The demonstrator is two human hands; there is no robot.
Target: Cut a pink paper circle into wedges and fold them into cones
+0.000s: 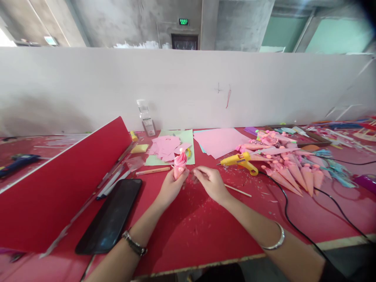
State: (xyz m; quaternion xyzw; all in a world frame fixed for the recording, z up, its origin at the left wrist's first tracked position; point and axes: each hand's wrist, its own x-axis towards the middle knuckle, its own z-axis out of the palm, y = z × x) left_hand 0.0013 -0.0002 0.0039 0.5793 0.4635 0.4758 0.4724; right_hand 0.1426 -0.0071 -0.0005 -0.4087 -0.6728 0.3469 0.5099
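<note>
A small pink ice-cream-shaped craft cone (180, 162) with a swirled top and a white tip stands upright in my left hand (172, 184). The fingers are wrapped round its lower part, so that end is hidden. Just to the right, apart from the cone, my right hand (210, 182) has its thumb and fingertips pinched together. Whatever they hold, if anything, is too small to make out. A thin wooden stick (238, 190) lies on the red table beyond my right wrist. Right of that hand rests a yellow hot glue gun (240, 161), its nozzle pointing left.
Pink paper pieces (166, 147) lie on a green sheet, beside larger pink sheets (221, 140). Finished pink cones (289, 166) are piled at right, near a black cord (283, 196). A black phone (110, 215), a red board (67, 188) and a clear bottle (147, 119) stand left.
</note>
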